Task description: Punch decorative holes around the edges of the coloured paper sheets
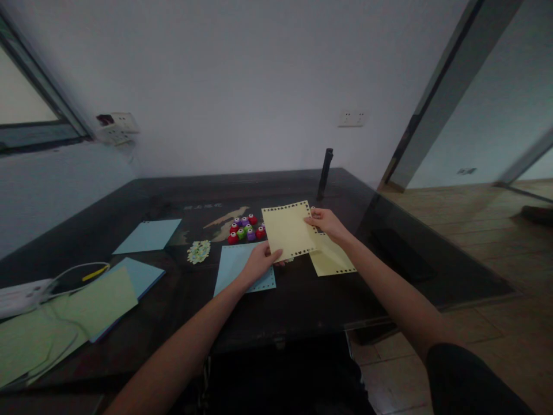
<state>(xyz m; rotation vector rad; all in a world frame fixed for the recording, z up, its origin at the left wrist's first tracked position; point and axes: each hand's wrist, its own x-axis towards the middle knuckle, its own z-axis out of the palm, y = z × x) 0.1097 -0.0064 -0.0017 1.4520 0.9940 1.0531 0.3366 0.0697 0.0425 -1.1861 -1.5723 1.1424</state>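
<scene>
Both hands hold one pale yellow sheet [287,229] with punched shapes along its edges, lifted a little above the dark table [302,300]. My left hand [259,262] pinches its near left corner. My right hand [326,222] grips its right edge. A second yellow sheet [332,259] lies flat under my right wrist. A light blue sheet [235,266] with a punched lower edge lies under my left hand. Several small round craft punches [245,228], red, purple and green, sit in a cluster just left of the held sheet.
A small patterned paper cut-out [199,251] lies left of the blue sheet. More blue sheets [149,235] and a green sheet [78,311] lie at the left, beside a white power strip [21,294] with cables. A dark upright cylinder [325,173] stands at the back.
</scene>
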